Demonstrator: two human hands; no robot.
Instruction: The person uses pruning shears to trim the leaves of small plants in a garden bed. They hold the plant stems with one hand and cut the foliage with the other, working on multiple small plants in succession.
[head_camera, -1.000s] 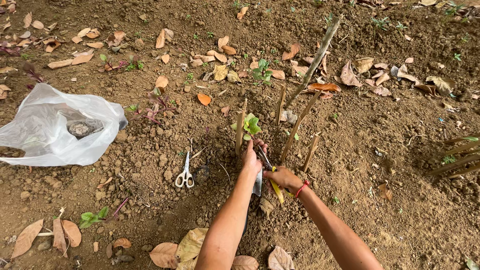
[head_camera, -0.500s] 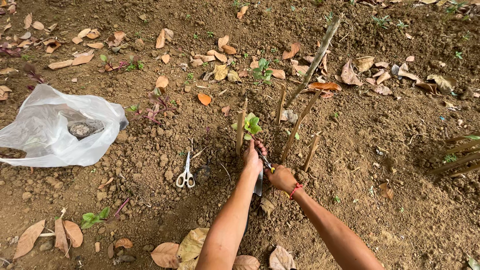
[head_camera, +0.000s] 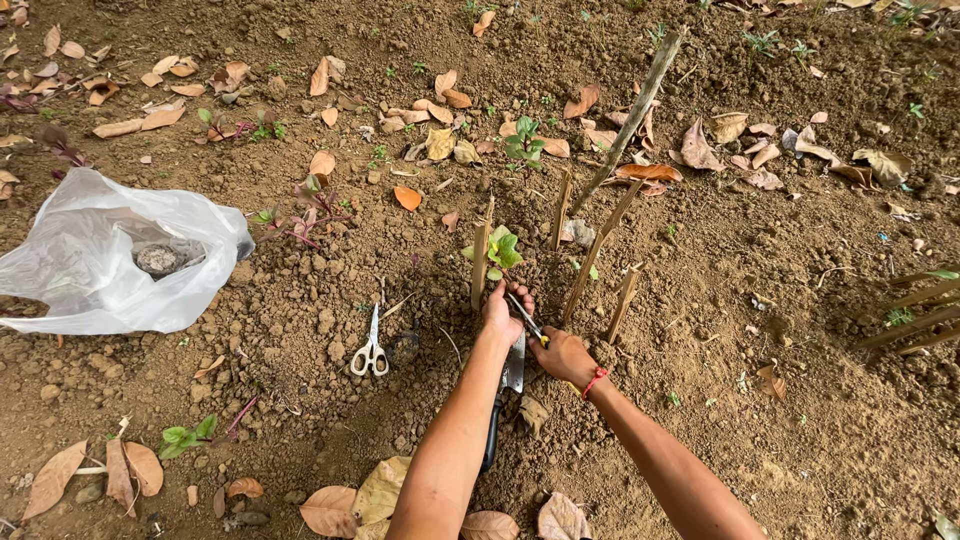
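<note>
You are looking down at bare brown soil (head_camera: 800, 330), lumpy and scattered with dry brown leaves (head_camera: 330, 505). At far left lies a crumpled translucent white plastic bag (head_camera: 90, 260) with a dark round lump showing through it. Near the middle, several thin wooden stakes (head_camera: 600, 250) stand stuck in the ground, some upright and some leaning, with one long stick (head_camera: 640, 105) slanting up toward the top of the view. Among the stakes grows a small green seedling (head_camera: 502, 247), close beside one upright stake.

Your two forearms reach in from the bottom edge. Your left hand (head_camera: 503, 312) rests on the soil at the foot of the seedling, fingers curled down against the earth; you cannot tell whether it grips anything. Your right hand (head_camera: 562, 355), with a red band at the wrist, is closed around a slim dark tool (head_camera: 524, 317) whose tip points toward your left hand. Under your arms a knife (head_camera: 508, 385) with a dark handle lies flat on the soil. To the left, apart from both hands, a pair of small white-handled scissors (head_camera: 371, 347) lies on the ground.
</note>
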